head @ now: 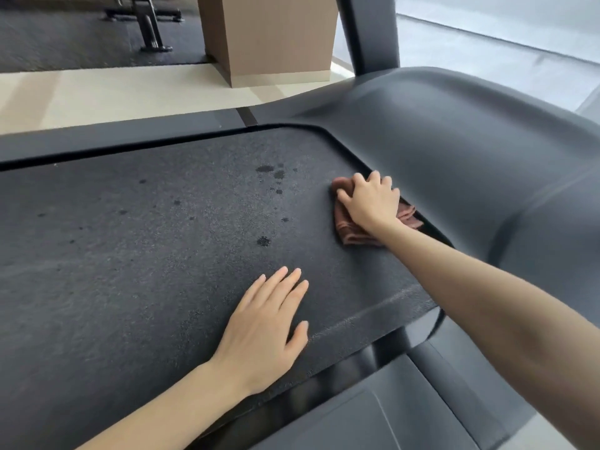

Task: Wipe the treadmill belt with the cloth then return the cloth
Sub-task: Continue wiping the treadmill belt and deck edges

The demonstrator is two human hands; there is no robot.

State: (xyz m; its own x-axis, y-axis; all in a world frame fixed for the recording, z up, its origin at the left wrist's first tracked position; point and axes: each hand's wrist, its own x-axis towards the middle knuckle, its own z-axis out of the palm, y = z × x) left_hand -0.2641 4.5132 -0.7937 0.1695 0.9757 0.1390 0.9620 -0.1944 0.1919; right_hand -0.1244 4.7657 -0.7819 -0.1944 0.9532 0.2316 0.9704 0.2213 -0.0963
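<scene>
Dark, textured treadmill belt (pixel 130 254) with wet spots (pixel 269 172) just left of the right fingertips. The right hand (pixel 370 203) curls its fingers round a bunched brown cloth (pixel 349 233), pressed to the belt beside the grey motor cover (pixel 454 141). The left hand (pixel 266 329) lies flat on the belt, fingers straight. Beyond the fingers are pale floor (pixel 97 95), a wooden column (pixel 269 37) and a machine base (pixel 149 24) cut off by the frame. The palm hides the cloth's middle.

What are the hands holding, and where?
The right hand grips the brown cloth at its bunched far end, on the treadmill belt. The left hand lies flat on the belt, holding nothing.
</scene>
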